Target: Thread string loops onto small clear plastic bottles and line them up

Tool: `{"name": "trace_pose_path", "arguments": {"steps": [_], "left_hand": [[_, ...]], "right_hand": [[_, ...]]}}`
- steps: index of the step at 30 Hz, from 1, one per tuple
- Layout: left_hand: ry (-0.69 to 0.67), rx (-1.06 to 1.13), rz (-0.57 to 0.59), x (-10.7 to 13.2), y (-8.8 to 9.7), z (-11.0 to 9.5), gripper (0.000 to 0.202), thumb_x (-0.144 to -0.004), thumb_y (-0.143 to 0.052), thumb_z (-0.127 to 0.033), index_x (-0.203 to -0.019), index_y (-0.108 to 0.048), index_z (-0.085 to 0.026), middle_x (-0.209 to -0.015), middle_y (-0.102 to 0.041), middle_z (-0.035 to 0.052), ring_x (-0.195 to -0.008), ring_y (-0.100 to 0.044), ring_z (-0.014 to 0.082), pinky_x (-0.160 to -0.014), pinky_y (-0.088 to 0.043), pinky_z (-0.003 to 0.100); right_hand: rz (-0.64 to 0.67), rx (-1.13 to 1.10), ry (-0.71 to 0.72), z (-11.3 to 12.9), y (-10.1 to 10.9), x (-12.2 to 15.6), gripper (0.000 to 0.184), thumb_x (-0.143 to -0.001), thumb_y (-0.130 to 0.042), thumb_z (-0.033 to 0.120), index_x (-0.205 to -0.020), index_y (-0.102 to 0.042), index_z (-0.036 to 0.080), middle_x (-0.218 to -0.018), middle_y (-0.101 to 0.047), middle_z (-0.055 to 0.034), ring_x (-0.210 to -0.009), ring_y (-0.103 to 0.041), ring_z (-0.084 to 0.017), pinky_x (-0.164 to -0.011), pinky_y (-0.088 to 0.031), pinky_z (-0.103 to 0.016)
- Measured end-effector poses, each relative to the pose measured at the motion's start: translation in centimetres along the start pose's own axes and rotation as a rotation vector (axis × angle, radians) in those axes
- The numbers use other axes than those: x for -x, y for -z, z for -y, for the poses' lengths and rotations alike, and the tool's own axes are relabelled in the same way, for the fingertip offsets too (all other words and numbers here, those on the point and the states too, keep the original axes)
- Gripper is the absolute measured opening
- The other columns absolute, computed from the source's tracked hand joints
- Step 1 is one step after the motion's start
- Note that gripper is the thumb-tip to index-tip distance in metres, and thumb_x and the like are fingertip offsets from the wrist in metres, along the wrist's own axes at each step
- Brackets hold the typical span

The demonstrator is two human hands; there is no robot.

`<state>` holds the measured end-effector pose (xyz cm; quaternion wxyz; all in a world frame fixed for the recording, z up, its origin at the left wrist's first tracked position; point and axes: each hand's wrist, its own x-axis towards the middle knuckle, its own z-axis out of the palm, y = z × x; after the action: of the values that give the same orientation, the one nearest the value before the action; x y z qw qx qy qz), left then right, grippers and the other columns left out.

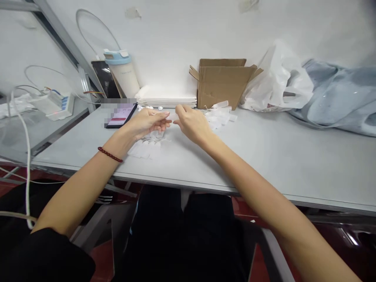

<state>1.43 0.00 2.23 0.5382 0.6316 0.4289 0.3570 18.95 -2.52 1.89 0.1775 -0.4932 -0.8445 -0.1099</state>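
Above the grey table, my left hand (151,120), with a dark red beaded bracelet (110,154) on its wrist, pinches a small whitish translucent piece (172,116) between thumb and fingers. The fingers of my right hand (192,122) close on the other end of that piece, and they partly hide it. Below my left hand lie several flat white pieces with thin strings (143,149). To the right of my right hand, in front of the box, is a loose pile of similar white translucent pieces (220,116).
A cardboard box (223,84) stands open at the back, beside a white plastic bag (276,84) and a bluish bag (346,94). Behind my left hand are a phone (119,117), a tumbler (125,74) and stacked white sheets (167,96). A power strip (58,105) sits left.
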Motion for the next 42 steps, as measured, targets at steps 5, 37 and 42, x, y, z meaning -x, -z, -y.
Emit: {"name": "trace_pose_path", "arguments": {"steps": [5,37,42], "left_hand": [[-0.034,-0.02,0.004,0.8,-0.3,-0.2,0.031,-0.073,-0.069,-0.04,-0.065,-0.065,-0.01,-0.063,-0.059,0.0046,-0.051,-0.049,0.0085,-0.046,-0.037,0.023],[-0.18,-0.394,-0.104,-0.4,-0.7,-0.2,0.042,-0.077,-0.054,-0.052,-0.068,-0.063,-0.012,-0.073,-0.066,0.0086,-0.07,-0.059,0.0165,-0.061,-0.045,0.026],[-0.098,-0.461,-0.062,-0.4,-0.9,-0.7,0.041,-0.079,-0.052,-0.049,-0.062,-0.062,-0.013,-0.066,-0.065,0.0077,-0.06,-0.056,0.014,-0.053,-0.042,0.025]], "right_hand": [[-0.032,-0.032,-0.017,0.2,-0.2,0.2,0.018,-0.092,-0.044,0.023,-0.106,-0.047,0.012,-0.1,-0.058,-0.0128,-0.082,-0.059,-0.021,-0.061,-0.032,-0.026],[-0.097,-0.29,-0.013,-1.6,-0.9,-0.4,0.021,-0.083,-0.057,0.029,-0.098,-0.052,0.016,-0.083,-0.066,-0.0087,-0.074,-0.058,-0.023,-0.06,-0.032,-0.027],[-0.066,-0.262,-0.005,-1.4,-0.9,-0.1,0.02,-0.086,-0.054,0.029,-0.099,-0.051,0.015,-0.092,-0.066,-0.011,-0.077,-0.059,-0.024,-0.06,-0.032,-0.027]]}}
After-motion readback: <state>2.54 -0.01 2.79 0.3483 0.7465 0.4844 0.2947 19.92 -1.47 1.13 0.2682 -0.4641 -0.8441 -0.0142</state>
